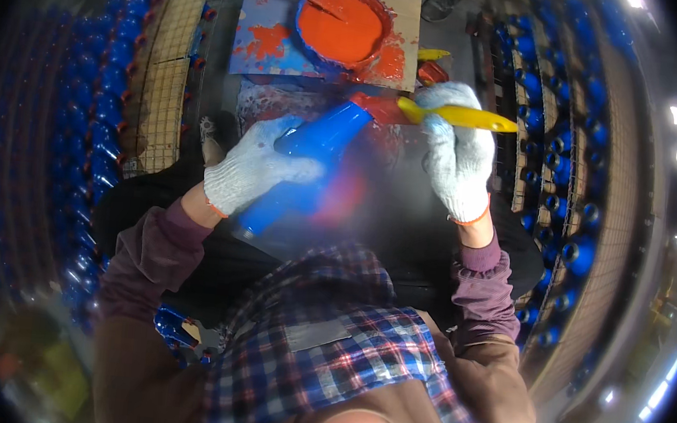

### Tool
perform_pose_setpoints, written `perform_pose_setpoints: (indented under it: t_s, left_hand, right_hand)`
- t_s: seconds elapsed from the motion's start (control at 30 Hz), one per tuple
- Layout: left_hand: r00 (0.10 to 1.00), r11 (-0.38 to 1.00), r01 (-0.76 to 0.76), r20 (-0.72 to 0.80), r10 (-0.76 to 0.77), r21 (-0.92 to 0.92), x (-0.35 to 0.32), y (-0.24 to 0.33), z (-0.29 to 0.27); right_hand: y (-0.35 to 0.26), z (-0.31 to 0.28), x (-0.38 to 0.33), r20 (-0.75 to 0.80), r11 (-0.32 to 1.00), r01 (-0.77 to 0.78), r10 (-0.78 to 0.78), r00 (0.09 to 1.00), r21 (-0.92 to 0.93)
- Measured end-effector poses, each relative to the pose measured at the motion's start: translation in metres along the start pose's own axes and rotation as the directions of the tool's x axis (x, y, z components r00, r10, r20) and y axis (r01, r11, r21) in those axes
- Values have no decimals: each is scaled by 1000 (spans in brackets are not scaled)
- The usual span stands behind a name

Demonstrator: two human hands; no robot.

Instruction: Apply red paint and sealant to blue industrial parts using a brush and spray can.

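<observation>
Left hand in a white knit glove (pixel 258 164) is gripping a glossy blue bottle-shaped cylinder, apparently metal (pixel 333 134); thumb is lying across the near side, fingers curling round the far side. Right hand in a matching glove (pixel 458 153) is holding a yellow-handled brush with red-coated bristles (pixel 475 119), fingers folded snugly round the handle. Judgement: the step is calling for a firm left grip, a light brush load and even strokes, keeping red off the blue shoulder. Cylinder is slanting above the lap, narrow end pointing toward the brush, near the bowl of orange-red paint (pixel 300 37). Surface is showing bright highlights; narrow tip is showing red. Lower body is blurring; finish there: cannot tell.
</observation>
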State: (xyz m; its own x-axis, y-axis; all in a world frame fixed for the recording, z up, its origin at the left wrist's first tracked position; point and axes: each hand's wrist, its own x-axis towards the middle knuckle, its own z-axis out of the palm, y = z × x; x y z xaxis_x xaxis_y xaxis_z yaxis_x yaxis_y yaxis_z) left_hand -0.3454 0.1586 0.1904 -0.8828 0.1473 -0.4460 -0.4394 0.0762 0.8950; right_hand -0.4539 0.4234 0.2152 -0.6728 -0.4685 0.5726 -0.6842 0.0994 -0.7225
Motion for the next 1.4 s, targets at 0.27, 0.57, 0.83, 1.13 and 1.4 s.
perform_pose_setpoints:
  t_s: [0.27,0.57,0.83,1.13,1.4]
  left_hand:
    - [993,789,-102,-110,44,-606,-14,-66,-6]
    - [751,80,437,412,516,-896,-16,-52,69]
    - [942,263,-92,2,336,-960,-19,-32,67]
    - [961,801,-198,50,273,-565,-15,8,28]
    - [972,854,8,203,115,-520,18,5,24]
  right_hand:
    - [8,-5,-26,-124,921,-288,329,936,262]
    - [25,33,-57,-279,769,-339,545,791,542]
    - [-1,-5,-52,-278,811,-402,540,795,425]
    - [-19,-36,-41,-420,873,-339,470,776,350]
    - [6,-38,-8,-390,839,-461,543,744,289]
